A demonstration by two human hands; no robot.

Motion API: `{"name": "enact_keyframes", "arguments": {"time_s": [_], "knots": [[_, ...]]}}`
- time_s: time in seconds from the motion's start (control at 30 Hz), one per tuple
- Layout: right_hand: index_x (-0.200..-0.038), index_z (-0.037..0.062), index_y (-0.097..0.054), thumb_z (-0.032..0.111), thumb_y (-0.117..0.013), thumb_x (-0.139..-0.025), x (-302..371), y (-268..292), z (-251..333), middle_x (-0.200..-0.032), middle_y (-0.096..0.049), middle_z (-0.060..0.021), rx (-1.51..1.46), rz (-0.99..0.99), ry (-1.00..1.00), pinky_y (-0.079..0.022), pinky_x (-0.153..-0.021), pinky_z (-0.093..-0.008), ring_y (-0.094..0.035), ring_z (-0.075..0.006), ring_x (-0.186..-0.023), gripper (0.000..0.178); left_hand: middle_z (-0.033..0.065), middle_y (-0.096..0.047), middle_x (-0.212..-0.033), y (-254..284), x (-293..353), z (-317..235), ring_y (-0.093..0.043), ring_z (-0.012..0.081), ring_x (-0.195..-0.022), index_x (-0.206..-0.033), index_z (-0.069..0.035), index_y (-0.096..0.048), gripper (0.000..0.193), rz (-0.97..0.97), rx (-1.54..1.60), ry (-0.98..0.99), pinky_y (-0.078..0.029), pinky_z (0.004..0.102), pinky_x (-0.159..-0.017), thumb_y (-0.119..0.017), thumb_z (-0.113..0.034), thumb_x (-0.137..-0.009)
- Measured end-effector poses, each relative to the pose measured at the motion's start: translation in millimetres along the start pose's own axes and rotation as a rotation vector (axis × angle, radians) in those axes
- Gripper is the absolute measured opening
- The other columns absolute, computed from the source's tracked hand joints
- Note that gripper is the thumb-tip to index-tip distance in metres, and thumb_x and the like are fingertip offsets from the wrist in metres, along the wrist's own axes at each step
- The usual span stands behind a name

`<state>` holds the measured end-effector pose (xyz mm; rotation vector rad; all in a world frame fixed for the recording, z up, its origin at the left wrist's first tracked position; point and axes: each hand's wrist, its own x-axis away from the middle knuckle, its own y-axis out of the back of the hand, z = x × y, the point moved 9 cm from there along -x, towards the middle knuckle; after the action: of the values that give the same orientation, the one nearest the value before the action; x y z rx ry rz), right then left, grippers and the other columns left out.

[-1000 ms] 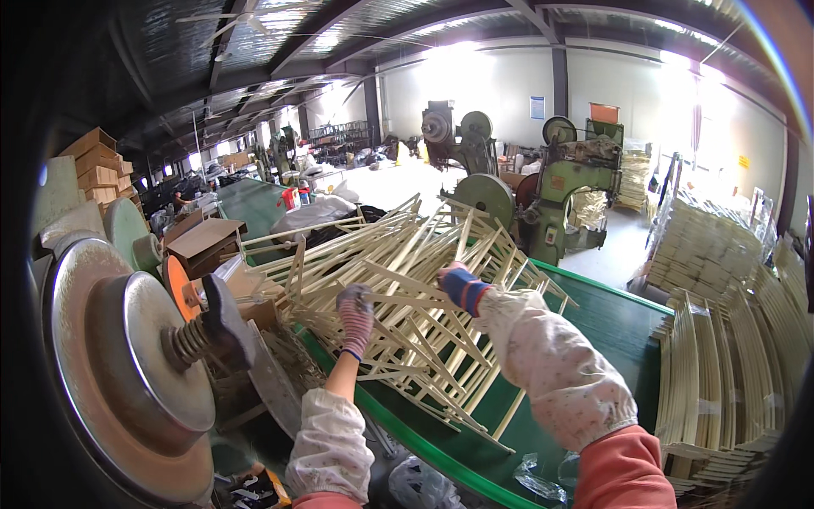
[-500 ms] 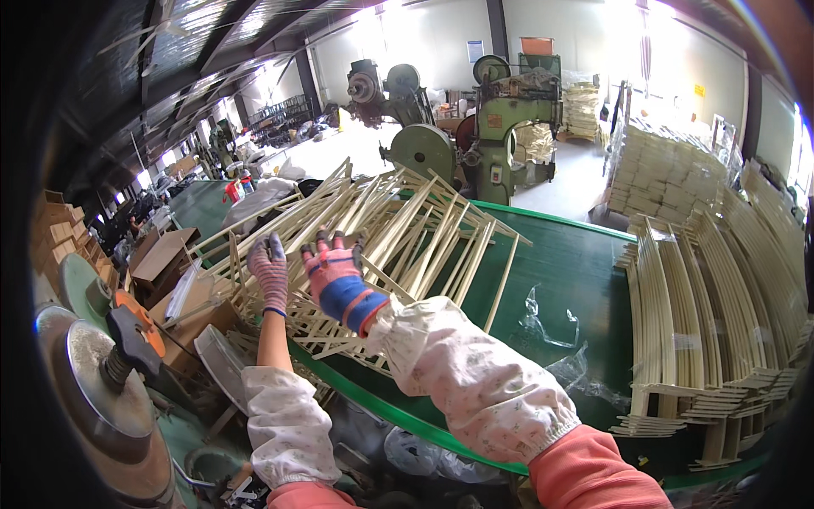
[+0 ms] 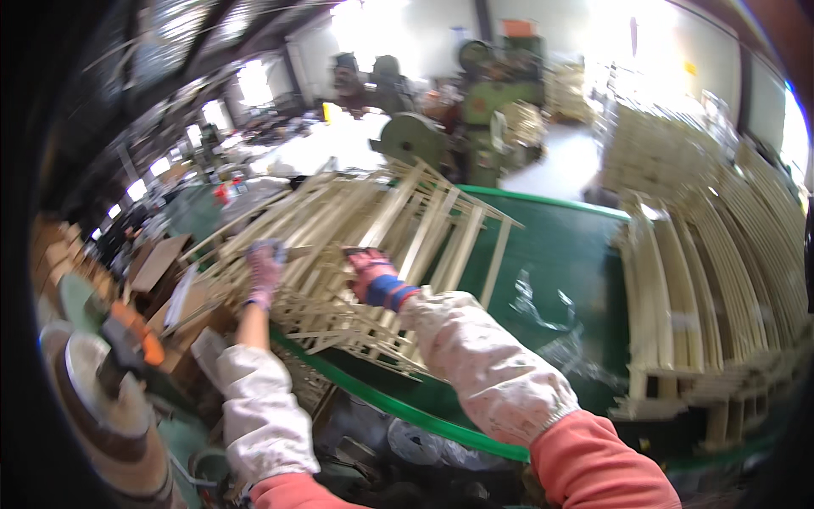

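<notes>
The left hand and right hand are resting at pale slatted frames, which are lying heaped on the green surface; whether the fingers are gripping any, I cannot tell.

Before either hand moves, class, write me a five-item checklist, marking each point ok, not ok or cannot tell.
1. Left hand and right hand gloved: ok, both in pinkish fabric.
2. Both hands at the pile of pale, thin, slatted frames: ok.
3. Firm grip on a frame: cannot tell; fingers blurred.
4. Frames neatly aligned: not ok; they overlap at mixed angles.
5. Flat green tabletop free of scraps: not ok; crumpled clear plastic film lies right of the pile.
</notes>
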<state>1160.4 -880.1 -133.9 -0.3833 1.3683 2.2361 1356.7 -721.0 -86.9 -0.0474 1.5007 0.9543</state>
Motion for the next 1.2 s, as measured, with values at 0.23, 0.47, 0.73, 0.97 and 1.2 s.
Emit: {"name": "enact_keyframes", "arguments": {"time_s": [0.23, 0.47, 0.73, 0.97, 1.2], "knots": [[-0.124, 0.0037, -0.045, 0.026, -0.063, -0.073, 234.5, 23.4, 12.9, -0.128, -0.041, -0.0179, -0.108, 0.011, 0.265, -0.032, -0.099, -0.0508, -0.036, -0.0353, -0.123, 0.059, 0.0099, -0.064, -0.089, -30.4, 31.9, 37.4, -0.056, 0.0276, -0.093, -0.087, -0.007, -0.065, 0.031, 0.232, -0.138, 0.183, -0.043, 0.0372, -0.083, -0.058, -0.036, -0.081], [-0.138, 0.0069, -0.026, 0.064, -0.072, -0.047, 453.7, 131.3, -237.8, -0.144, -0.013, -0.0263, 0.502, 0.369, -0.691, -0.020, -0.102, -0.0560, -0.017, -0.0416, -0.132, 0.117, 0.0169, -0.054, -0.119, 30.7, 11.0, -63.2, -0.049, 0.0297, -0.111, -0.119, -0.003, -0.051, 0.049, 0.100, -0.265, 0.181, -0.038, 0.0388, -0.095, -0.051, -0.040, -0.087], [-0.142, 0.0195, -0.021, 0.068, -0.065, -0.051, 529.4, 29.1, -177.9, -0.146, -0.002, -0.0263, 0.342, 0.283, -0.615, 0.000, -0.103, -0.0600, -0.002, -0.0414, -0.135, 0.112, 0.0149, -0.038, -0.136, -1.3, 178.3, -520.6, -0.031, 0.0303, -0.129, -0.123, 0.000, -0.047, 0.061, 0.657, 0.561, -0.665, -0.015, 0.0444, -0.109, -0.060, -0.038, -0.077], [-0.144, 0.0254, -0.010, 0.065, -0.068, -0.051, 455.3, 56.4, -264.4, -0.146, 0.011, -0.0232, 0.367, 0.286, -0.698, -0.005, -0.098, -0.0676, 0.005, -0.0445, -0.134, 0.116, 0.0171, -0.035, -0.139, -93.2, 239.3, -535.9, -0.020, 0.0292, -0.135, -0.120, -0.009, -0.054, 0.055, 1.169, 0.095, -0.656, -0.003, 0.0442, -0.111, -0.042, -0.049, -0.085], [-0.134, 0.0298, -0.038, 0.051, -0.070, -0.059, 407.0, 17.6, -385.3, -0.148, -0.008, -0.0153, 0.276, 0.365, -0.862, -0.009, -0.098, -0.0687, -0.005, -0.0416, -0.135, 0.085, 0.0206, -0.042, -0.133, -100.2, 245.6, -530.1, -0.022, 0.0300, -0.134, -0.119, -0.011, -0.056, 0.052, 1.158, 0.154, -0.733, -0.001, 0.0443, -0.111, -0.042, -0.049, -0.086]]}}
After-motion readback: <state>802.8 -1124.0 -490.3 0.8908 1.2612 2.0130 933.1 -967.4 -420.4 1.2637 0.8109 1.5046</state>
